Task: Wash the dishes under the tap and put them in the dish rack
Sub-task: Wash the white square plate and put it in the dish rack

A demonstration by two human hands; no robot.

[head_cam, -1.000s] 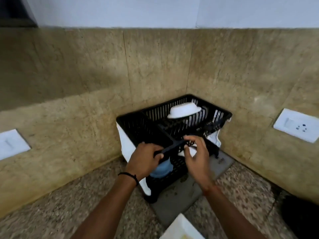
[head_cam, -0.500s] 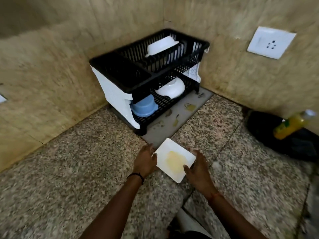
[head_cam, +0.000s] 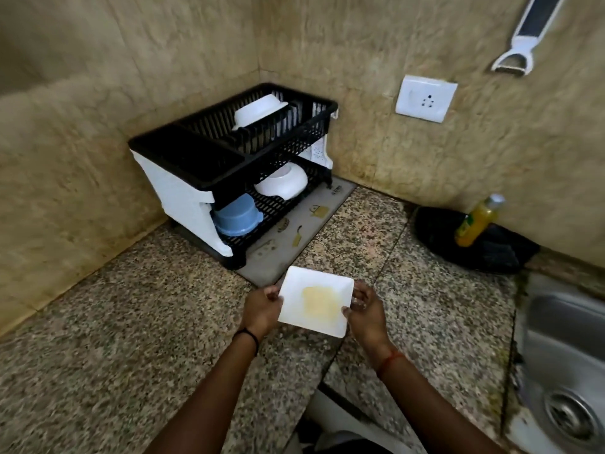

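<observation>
Counter (head_cam: 114, 322): speckled granite, running from the near edge to the tiled corner far left.
Sink (head_cam: 563, 355): steel basin at the right edge, drain showing near right; no tap in view, no water seen running.
Dish rack (head_cam: 196, 165): black and white, two tiers, standing in the far corner on a grey mat (head_cam: 294, 237).
Top tier: one white bowl (head_cam: 258, 111) resting upturned toward the far side; left compartment looks bare.
Bottom tier: second white bowl (head_cam: 283, 183) at right, blue cup (head_cam: 237, 216) upturned at left.
Done so far: three pieces racked, judged washed.
Square plate (head_cam: 316, 301): white, held level above the counter near the mat, well apart from the sink, yellow residue across its middle.
Left hand (head_cam: 262, 309): closed on the plate's left edge, thumb on the rim.
Right hand (head_cam: 366, 309): closed on the plate's right edge, fingers curled beneath.
Left to do: carry rightward to the sink, rinse off the residue, then rack, likely in the top tier's slots.
Other dishes waiting: cannot tell; something pale at the near bottom edge, too hidden to name.
</observation>
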